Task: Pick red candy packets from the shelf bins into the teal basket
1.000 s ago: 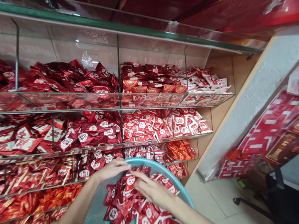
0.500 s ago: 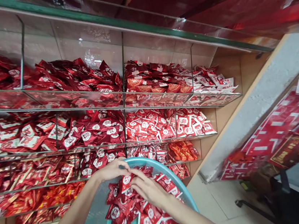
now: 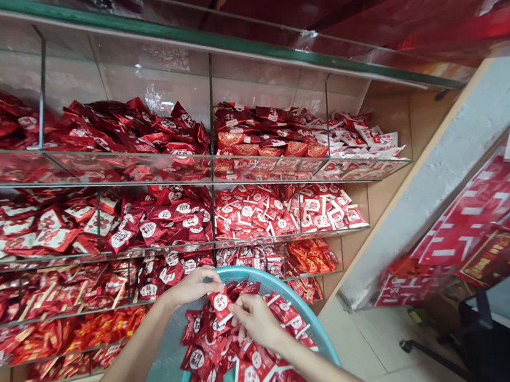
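A small red candy packet with a white printed face is upright between my two hands, above the basin. My left hand has its fingers bent down over the packet's top edge and pinches it there. At the packet's lower right, my right hand is closed, its fingertips meeting the corner. Below both hands, a round teal plastic basin holds many loose red candy packets with white round prints. My right hand and forearm cover part of this pile.
Glass shelves with dividers rise in front, full of red packets and some orange ones. A wooden side panel ends them on the right. Beyond are tiled floor, red printed packaging and a black chair.
My right hand has moved slightly right and down, away from my left fingertips. The packet between the hands now shows its printed face. The basin and shelves look the same.
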`<state>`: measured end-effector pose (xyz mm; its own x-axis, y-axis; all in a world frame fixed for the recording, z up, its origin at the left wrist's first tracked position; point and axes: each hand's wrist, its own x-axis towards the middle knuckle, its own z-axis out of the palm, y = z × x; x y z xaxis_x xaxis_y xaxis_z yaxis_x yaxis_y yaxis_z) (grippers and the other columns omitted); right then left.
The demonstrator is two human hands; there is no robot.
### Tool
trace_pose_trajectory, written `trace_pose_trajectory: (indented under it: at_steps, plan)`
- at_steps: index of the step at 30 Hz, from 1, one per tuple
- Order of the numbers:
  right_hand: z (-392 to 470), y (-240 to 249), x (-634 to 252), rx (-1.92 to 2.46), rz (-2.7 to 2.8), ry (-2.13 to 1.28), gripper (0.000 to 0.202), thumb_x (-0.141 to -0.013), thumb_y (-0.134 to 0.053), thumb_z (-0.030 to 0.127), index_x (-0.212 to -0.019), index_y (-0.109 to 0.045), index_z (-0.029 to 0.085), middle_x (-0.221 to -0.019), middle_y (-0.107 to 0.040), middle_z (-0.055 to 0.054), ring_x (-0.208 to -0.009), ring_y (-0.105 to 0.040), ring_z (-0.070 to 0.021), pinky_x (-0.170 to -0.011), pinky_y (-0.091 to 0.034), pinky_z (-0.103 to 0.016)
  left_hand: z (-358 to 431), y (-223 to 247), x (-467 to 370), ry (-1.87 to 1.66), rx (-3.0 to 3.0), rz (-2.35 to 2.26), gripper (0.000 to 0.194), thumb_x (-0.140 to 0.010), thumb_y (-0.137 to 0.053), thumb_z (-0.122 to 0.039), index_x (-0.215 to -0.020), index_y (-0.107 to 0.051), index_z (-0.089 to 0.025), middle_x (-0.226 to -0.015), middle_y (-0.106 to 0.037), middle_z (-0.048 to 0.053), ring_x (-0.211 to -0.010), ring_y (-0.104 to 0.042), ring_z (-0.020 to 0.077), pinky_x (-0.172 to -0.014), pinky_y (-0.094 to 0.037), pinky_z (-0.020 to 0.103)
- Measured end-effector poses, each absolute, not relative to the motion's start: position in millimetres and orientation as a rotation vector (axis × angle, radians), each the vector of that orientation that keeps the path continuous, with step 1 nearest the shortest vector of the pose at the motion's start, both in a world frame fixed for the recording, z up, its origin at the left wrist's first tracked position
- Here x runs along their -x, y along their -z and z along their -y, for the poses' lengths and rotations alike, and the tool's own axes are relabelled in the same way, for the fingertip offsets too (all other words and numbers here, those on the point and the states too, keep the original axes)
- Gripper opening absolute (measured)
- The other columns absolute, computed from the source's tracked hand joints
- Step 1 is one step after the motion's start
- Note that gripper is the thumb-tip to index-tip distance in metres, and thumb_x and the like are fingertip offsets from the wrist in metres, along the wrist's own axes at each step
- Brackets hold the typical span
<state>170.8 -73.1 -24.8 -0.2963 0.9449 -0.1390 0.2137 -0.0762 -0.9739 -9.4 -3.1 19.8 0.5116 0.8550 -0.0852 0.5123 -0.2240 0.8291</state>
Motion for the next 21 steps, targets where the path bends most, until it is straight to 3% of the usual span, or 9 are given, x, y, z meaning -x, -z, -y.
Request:
trace_pose_trajectory:
  at_steps: [13, 17, 21]
  plan:
    - [72, 26, -172, 1.236, 1.410, -1.497, 0.054, -0.063, -0.049, 0.072, -0.067, -0.041, 0.019, -0.054, -0.057, 0.004, -0.036, -0.055, -0.0101, -0.031, -0.033, -0.017, 1, -18, 11, -0.566, -1.874, -1.040, 0.027, -0.075, -0.054, -0.042, -0.072, -0.062, -0.016, -0.079, -0.058, 0.000, -0.077, -0.052, 0.0133, -0.072, -0.040, 0.022]
    - [75, 19, -175, 1.277, 1.540, -1.369, 0.047, -0.074, -0.043, 0.067, -0.068, -0.042, 0.020, -0.052, -0.054, 0.004, -0.039, -0.057, -0.0119, -0.034, -0.034, -0.018, 1, -20, 12, -0.559, -1.838, -1.023, 0.028, -0.076, -0.053, -0.042, -0.074, -0.061, -0.015, -0.077, -0.058, -0.001, -0.074, -0.052, 0.0126, -0.070, -0.040, 0.021]
    - [85, 3, -181, 1.342, 1.885, -0.942, 0.034, -0.088, -0.037, 0.046, -0.067, -0.045, 0.020, -0.048, -0.052, 0.004, -0.045, -0.057, -0.0114, -0.045, -0.034, -0.019, 2, -27, 14, -0.498, -1.873, -1.033, 0.027, -0.073, -0.056, -0.043, -0.076, -0.065, -0.017, -0.080, -0.059, -0.001, -0.080, -0.053, 0.0138, -0.077, -0.040, 0.022]
